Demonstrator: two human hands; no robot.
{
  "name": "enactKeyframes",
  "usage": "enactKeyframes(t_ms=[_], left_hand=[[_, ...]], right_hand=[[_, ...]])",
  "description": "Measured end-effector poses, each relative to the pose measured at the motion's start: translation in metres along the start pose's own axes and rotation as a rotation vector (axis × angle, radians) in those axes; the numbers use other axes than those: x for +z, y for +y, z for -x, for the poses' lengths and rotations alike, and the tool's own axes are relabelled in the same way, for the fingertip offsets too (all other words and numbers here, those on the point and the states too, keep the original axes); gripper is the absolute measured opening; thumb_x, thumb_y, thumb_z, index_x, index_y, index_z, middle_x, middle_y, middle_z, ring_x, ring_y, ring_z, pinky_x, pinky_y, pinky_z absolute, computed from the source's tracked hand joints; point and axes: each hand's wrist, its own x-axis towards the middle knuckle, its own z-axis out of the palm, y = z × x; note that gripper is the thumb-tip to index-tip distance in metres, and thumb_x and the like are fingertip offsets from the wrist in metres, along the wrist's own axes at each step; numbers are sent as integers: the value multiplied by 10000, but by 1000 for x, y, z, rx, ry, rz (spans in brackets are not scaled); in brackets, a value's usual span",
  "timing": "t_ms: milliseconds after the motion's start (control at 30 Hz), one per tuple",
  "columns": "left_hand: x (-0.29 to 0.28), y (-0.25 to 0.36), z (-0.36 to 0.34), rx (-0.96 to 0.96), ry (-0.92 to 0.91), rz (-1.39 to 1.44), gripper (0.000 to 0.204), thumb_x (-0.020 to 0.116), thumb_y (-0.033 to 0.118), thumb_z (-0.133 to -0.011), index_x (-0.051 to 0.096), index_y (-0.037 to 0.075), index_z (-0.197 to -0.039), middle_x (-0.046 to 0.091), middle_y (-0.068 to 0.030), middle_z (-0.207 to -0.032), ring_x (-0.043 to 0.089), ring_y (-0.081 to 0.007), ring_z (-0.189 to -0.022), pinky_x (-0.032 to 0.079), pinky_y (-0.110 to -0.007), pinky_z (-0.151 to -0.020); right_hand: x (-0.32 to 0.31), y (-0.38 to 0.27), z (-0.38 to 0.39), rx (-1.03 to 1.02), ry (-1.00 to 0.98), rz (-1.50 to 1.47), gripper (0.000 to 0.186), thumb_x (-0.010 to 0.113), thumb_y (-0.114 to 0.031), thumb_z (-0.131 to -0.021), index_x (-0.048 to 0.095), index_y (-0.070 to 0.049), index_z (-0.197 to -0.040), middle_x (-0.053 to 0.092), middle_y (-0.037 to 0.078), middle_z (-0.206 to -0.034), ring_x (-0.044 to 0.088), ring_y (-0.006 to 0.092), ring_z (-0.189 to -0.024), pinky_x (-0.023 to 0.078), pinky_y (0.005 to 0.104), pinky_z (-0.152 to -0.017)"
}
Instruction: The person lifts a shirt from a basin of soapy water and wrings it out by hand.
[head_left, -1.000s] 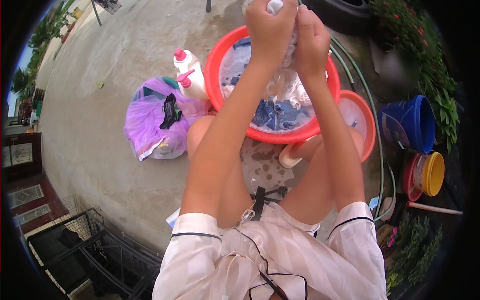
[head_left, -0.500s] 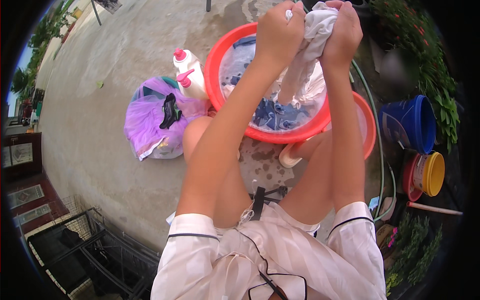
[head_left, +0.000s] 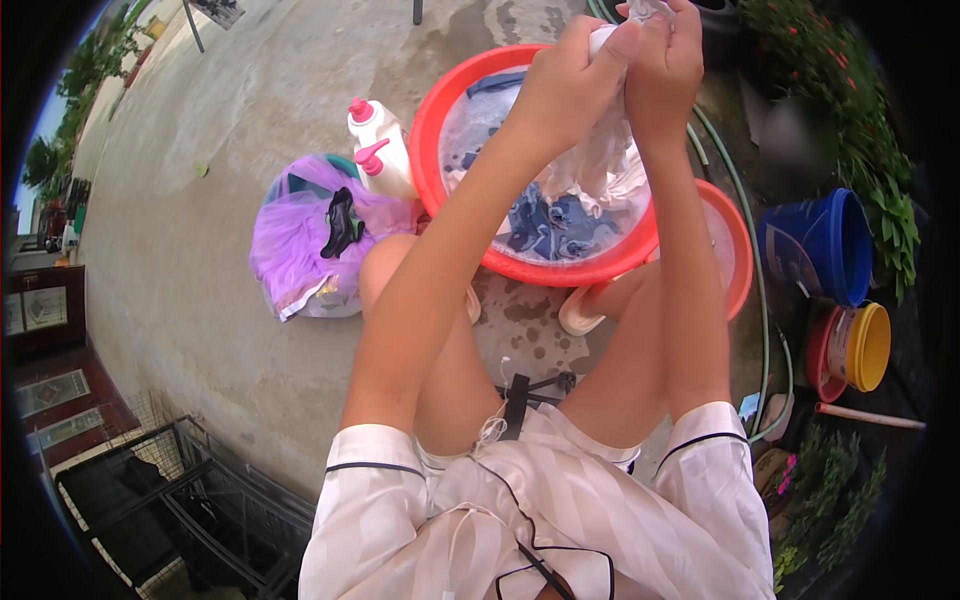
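Both my left hand (head_left: 575, 90) and my right hand (head_left: 664, 75) are raised above a large red basin (head_left: 425, 150), closed around a bunched white cloth garment (head_left: 602, 160). Its loose part hangs down between my forearms toward the basin. The hands are close together, with some of the cloth poking out above the fingers. Inside the basin, blue clothing (head_left: 548, 228) lies in sudsy water beside pale cloth. What kind of garment I hold is not clear.
Two white pump bottles with pink tops (head_left: 390, 165) stand left of the basin, beside a purple tulle garment (head_left: 290, 235) heaped in a tub. At right are a smaller red basin (head_left: 740, 250), a green hose (head_left: 762, 350), a blue bucket (head_left: 812, 245) and a yellow bucket (head_left: 868, 345).
My hands have come closer together, the left shifting right and slightly lower, the right shifting a little left. The garment is bunched more tightly between them.
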Motion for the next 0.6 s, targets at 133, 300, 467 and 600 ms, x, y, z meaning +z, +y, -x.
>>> enactKeyframes(t_ms=[133,300,467,600], left_hand=[[-2,-4,-6,-38,122,-49,572,402,509,-917,608,-24,-914,616,-136,-785,545,-159,-740,432,-310,-698],[-14,-40,-16,493,124,-845,244,468,115,-873,582,-17,-1043,617,-200,-782,606,-348,-695,472,-387,-624],[-12,-7,-11,-279,-103,-146,695,423,604,-852,613,-63,-812,581,-147,-670,552,-250,-700,437,-339,-668],[-12,-4,-3,-199,-61,-52,656,461,573,-861,587,-53,-708,509,-25,-628,427,-126,-595,381,-279,-574]], right_hand=[[10,-9,14,-63,-98,173,264,357,-10,-830,527,26,-1028,574,188,-883,563,292,-857,429,339,-783],[19,-9,18,-235,-93,254,283,355,20,-790,529,39,-1013,574,173,-898,567,263,-899,434,337,-831],[18,2,17,-108,-41,9,281,340,51,-767,529,41,-975,573,140,-914,556,234,-909,421,300,-846],[13,2,11,77,-113,-179,279,345,74,-741,530,38,-946,564,130,-943,542,229,-929,394,291,-882]])
